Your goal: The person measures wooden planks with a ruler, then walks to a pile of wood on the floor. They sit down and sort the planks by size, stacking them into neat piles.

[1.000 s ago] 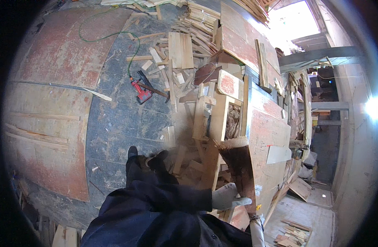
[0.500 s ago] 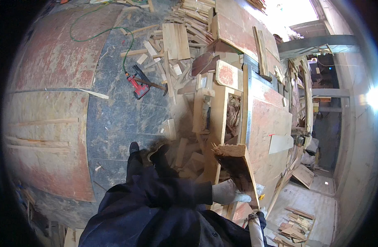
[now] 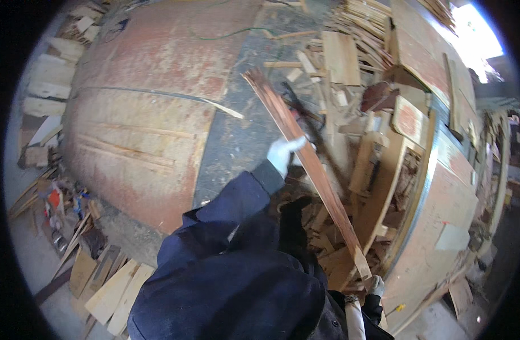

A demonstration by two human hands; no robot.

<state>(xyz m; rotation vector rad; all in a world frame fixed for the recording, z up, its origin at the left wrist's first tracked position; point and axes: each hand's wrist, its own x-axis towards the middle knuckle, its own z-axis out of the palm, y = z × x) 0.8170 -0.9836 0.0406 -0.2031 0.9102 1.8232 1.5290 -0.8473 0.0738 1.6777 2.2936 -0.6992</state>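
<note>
Plywood sheets, pale and worn red (image 3: 152, 126), lie flat on the floor, then there's the white-gloved left hand (image 3: 283, 154), clamped around a long reddish-brown wooden board (image 3: 326, 184) slanting past the body. Light-gloved right hand (image 3: 375, 285) is at its lower end, can't tell if gripping. Red-worn plywood worktop (image 3: 427, 226) sits beyond.

The plank (image 3: 316, 170) slants over the floor (image 3: 228, 147), between the hands (image 3: 283, 153), near the tabletop's (image 3: 424, 249) left edge. Scrap wood (image 3: 340, 59) lies along that edge; a sheet (image 3: 452, 237) lies near the tabletop's right edge; strips (image 3: 158, 162) lie on the panel (image 3: 158, 207) farther left.
</note>
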